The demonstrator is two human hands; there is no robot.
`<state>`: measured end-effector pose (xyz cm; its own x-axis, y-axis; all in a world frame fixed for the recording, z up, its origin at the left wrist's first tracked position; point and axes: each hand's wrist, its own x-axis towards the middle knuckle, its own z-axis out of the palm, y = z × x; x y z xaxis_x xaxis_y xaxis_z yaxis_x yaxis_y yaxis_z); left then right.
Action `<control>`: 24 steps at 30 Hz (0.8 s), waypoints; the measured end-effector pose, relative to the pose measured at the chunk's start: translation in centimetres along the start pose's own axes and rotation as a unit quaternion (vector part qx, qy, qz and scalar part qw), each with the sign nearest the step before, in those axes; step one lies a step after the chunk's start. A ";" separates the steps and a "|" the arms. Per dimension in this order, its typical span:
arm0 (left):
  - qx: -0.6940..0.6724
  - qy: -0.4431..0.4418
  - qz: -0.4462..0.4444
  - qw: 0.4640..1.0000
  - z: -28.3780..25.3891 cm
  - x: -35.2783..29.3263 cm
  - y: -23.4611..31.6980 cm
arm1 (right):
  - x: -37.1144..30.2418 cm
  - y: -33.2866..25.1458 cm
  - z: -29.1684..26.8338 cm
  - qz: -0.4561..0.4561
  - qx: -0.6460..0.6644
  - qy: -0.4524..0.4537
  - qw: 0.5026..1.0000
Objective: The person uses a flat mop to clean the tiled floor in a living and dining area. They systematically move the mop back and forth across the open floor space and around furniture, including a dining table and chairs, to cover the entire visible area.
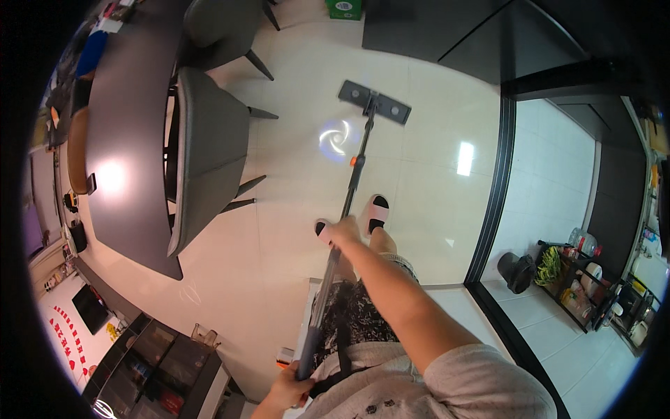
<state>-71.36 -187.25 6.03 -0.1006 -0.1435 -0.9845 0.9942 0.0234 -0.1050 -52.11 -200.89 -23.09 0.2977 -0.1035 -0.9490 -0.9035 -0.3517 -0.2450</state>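
A flat mop lies across my view, its grey rectangular head (375, 102) resting on the glossy pale floor ahead of my feet. From the head a long dark handle (322, 297), with an orange piece partway along, runs back toward my body. My right hand (342, 232) is wrapped round the handle about midway, with the arm stretched forward. Lower down, close to my left side, my left hand (289, 387) grips the handle's near end. Both my feet, in pink slippers (377, 207), stand on the floor just beyond the right hand.
Grey chairs (213, 157) stand at a long dark table (125, 160) on the left. Dark cabinets (474, 38) line the far right. A black door track (492, 195) borders a tiled area with a black bin (516, 271) and a rack (576, 293). A glass-front cabinet (157, 359) stands lower left.
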 end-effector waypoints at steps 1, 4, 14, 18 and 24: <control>-0.007 -0.010 0.009 1.000 2.0 1.0 2.2 | 4.0 0.8 -1.5 -0.027 -0.031 0.046 0.998; -0.034 -0.027 0.052 0.998 6.9 5.0 7.2 | 9.3 -4.0 -7.2 -0.039 -0.046 0.046 0.997; 0.130 0.084 0.155 0.976 4.9 2.5 1.6 | 6.8 0.1 -4.3 -0.051 -0.240 -0.010 0.969; 0.144 0.133 0.093 0.976 6.2 -2.6 4.7 | 0.8 -2.0 -3.7 0.017 -0.179 -0.016 0.984; -0.089 0.014 0.080 0.993 7.8 4.0 11.0 | 15.1 -4.8 -6.3 -0.123 -0.268 -0.007 0.956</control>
<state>-60.56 -195.31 2.01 0.0537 -0.0955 -0.9940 0.9751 0.2194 0.0316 -41.30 -206.62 -35.00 0.4726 0.0552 -0.8796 -0.5185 -0.7896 -0.3281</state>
